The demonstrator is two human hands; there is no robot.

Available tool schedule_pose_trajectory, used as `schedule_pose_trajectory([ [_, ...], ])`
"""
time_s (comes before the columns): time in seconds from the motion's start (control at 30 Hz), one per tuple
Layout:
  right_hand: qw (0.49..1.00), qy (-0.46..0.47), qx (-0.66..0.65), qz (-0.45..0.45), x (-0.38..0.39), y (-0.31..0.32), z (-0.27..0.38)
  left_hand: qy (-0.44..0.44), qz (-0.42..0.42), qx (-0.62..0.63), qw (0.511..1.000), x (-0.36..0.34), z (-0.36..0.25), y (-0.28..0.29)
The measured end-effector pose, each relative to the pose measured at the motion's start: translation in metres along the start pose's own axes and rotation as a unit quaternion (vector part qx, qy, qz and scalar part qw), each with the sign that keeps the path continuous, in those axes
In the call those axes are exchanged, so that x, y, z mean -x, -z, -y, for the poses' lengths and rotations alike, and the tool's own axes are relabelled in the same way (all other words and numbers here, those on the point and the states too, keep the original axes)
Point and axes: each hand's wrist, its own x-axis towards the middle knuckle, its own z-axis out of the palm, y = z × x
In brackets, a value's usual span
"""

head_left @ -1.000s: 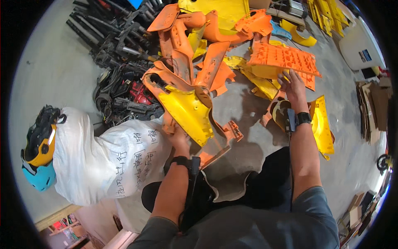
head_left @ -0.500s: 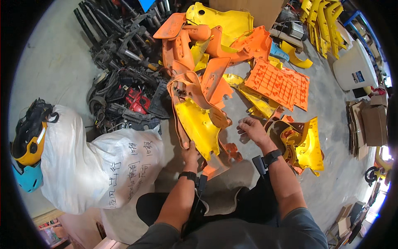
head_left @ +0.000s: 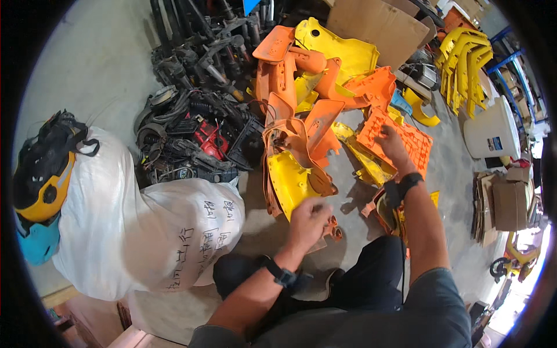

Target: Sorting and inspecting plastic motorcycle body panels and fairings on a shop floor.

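Note:
Just in front of the yellow curved panel (head_left: pixel 283 177), my left hand (head_left: pixel 310 220) is raised with loosely bent fingers, apparently empty. The panel rests in an orange shell (head_left: pixel 293 130). My right hand (head_left: pixel 391 145) is over an orange gridded panel (head_left: pixel 415 156), fingers bent but apart; whether they touch it is unclear. Beneath my right forearm, more orange and yellow parts (head_left: pixel 386 214) lie nested, partly hidden. A dirty yellow strip (head_left: pixel 362 162) lies to the left of that hand.
Black forks (head_left: pixel 209 64) and tangled parts (head_left: pixel 194 139) lie at back left. A white sack (head_left: pixel 139 238) with helmets (head_left: pixel 49 174) is at left. Cardboard (head_left: pixel 371 26), yellow panels (head_left: pixel 461 69), a white bin (head_left: pixel 490 130) and boxes (head_left: pixel 510 200) stand at back and right.
My left hand has let go of the shell and moved right, toward me. My right hand dropped from the gridded panel, then rose back over it. The view has shifted.

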Motion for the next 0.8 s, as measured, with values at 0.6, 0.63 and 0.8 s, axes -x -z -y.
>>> schedule_pose_trajectory([
  [0.6, 0.995, 0.093, 0.042, -0.019, -0.199, -0.035, -0.075, -0.056, -0.178, -0.171, 0.967, 0.009, -0.052, 0.081],
  [0.63, 0.994, 0.086, 0.065, -0.005, -0.202, -0.032, -0.077, -0.052, -0.181, -0.171, 0.967, 0.011, -0.051, 0.080],
  [0.8, 0.975, 0.164, 0.147, 0.014, -0.184, -0.050, -0.080, -0.043, -0.175, -0.168, 0.969, 0.018, -0.046, 0.072],
])
